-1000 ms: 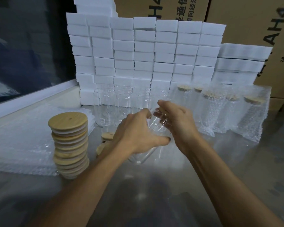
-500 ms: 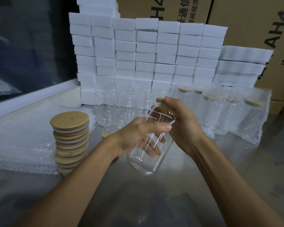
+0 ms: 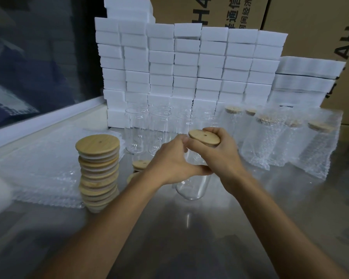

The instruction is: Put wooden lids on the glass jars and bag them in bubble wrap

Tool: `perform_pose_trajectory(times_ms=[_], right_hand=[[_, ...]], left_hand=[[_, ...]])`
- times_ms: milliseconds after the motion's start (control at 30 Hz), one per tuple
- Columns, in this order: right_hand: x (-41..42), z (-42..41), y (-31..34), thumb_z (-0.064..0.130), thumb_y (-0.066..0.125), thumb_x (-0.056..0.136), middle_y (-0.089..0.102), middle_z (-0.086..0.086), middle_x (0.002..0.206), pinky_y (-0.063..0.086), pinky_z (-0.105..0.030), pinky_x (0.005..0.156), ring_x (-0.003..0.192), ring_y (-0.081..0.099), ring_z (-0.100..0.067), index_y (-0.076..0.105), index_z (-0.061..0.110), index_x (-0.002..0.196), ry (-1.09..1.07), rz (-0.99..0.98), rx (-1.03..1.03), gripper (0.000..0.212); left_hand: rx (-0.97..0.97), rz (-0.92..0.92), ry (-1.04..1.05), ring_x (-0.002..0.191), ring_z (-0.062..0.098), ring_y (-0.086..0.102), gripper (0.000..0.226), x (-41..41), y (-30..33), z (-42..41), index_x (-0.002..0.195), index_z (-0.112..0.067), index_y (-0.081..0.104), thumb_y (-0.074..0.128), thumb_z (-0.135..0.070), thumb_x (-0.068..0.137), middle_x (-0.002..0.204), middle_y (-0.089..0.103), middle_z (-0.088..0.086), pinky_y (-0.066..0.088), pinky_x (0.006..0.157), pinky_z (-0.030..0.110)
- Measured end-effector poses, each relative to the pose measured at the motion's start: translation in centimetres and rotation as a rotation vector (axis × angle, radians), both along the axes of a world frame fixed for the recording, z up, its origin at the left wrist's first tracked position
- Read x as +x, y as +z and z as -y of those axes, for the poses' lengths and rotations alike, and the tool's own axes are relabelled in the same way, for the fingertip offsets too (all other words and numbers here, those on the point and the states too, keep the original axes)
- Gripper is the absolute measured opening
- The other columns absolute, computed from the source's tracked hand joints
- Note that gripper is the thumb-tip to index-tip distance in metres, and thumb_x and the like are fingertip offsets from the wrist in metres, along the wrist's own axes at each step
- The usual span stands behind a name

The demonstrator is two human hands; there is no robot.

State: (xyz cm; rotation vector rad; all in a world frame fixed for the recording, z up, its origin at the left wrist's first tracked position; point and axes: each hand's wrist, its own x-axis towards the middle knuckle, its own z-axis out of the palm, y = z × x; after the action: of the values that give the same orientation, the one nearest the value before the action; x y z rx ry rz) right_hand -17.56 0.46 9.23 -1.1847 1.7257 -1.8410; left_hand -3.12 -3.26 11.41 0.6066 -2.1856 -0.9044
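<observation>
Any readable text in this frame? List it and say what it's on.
"H4", cut off at the top edge: middle cardboard box.
"通信" with a smaller line "间间经济" below, partly cropped: same box.
"AH", cut off at the right edge: right cardboard box.
Wooden lids, glass jar, white foam blocks: no text.

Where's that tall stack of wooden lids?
The stack of wooden lids stands on the table's left side, on the bubble wrap sheets, left of the person's left hand.
</observation>
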Motion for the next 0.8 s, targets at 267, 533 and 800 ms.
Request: perform_pose_trajectory(times_ms=[267,533,800], right_hand=[[-0.6,0.5,-1.1,0.034,0.096,0.065,0.071,0.009,0.105,0.051,-0.009,0.069,0.088,0.069,0.004,0.057,0.022,0.12,-0.01,-0.06,-0.027,0.068],[-1.0,0.6,-1.5,0.039,0.095,0.064,0.068,0.008,0.111,0.051,-0.009,0.066,0.088,0.068,0.006,0.056,0.026,0.123,0.014,-0.067,-0.023,0.072],[-1.0,0.6,-1.5,0.037,0.095,0.064,0.07,0.008,0.11,0.05,-0.008,0.065,0.088,0.069,0.005,0.056,0.026,0.122,0.027,-0.054,-0.033,0.071]], left_hand=[[-0.388,-0.227,0.253,0.09,0.015,0.063,0.024,2.0,-1.5,-0.1,0.105,-0.012,0.068,0.074,-0.021,0.084,0.098,0.067,0.0,0.053,0.082,0.039],[-0.703,-0.611,0.437,0.062,0.009,0.058,0.012,8.0,3.6,1.8,0.079,-0.006,0.067,0.064,-0.013,0.089,0.069,0.063,-0.003,0.05,0.062,0.022],[0.018,-0.526,0.609,0.049,0.006,0.057,0.016,12.2,4.3,9.0,0.073,-0.022,0.066,0.066,-0.018,0.088,0.062,0.065,-0.005,0.045,0.047,0.018]])
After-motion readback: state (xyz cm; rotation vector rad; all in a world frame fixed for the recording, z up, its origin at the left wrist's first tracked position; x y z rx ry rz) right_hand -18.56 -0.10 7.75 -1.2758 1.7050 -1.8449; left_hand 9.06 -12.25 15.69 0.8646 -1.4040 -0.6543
